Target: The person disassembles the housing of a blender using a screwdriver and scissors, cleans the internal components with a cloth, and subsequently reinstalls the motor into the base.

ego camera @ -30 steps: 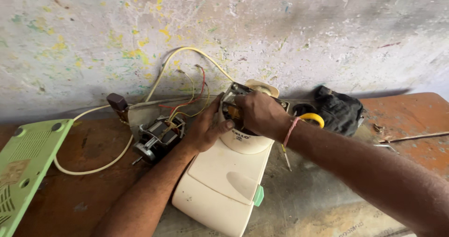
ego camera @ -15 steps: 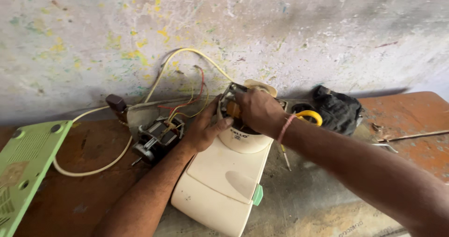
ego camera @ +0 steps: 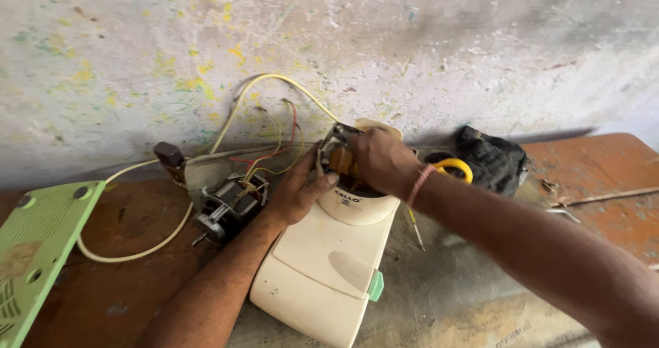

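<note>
I see the stained, paint-flecked wall (ego camera: 412, 53) across the whole top, from ten to two o'clock, and the worn red-brown bench (ego camera: 117, 286) below it. At dead centre lies the cream appliance housing (ego camera: 329, 265), long and tilted, its rounded head toward twelve o'clock and a small green tab on its edge at five. At nine o'clock a pale green grille panel (ego camera: 38, 245) lies flat. At two o'clock sits a black cloth bundle (ego camera: 491, 159). Just left of the housing, at ten o'clock, is the bare motor (ego camera: 230, 207) with thin coloured wires and a cream cord (ego camera: 130, 255) looping out.

My right hand (ego camera: 381, 159) comes in from four o'clock, forearm stretched long, fingers curled tight on an orange-brown part (ego camera: 341, 159) at the housing's head. My left hand (ego camera: 298, 190) rises from seven o'clock, half spread, thumb braced against the housing's head.
</note>
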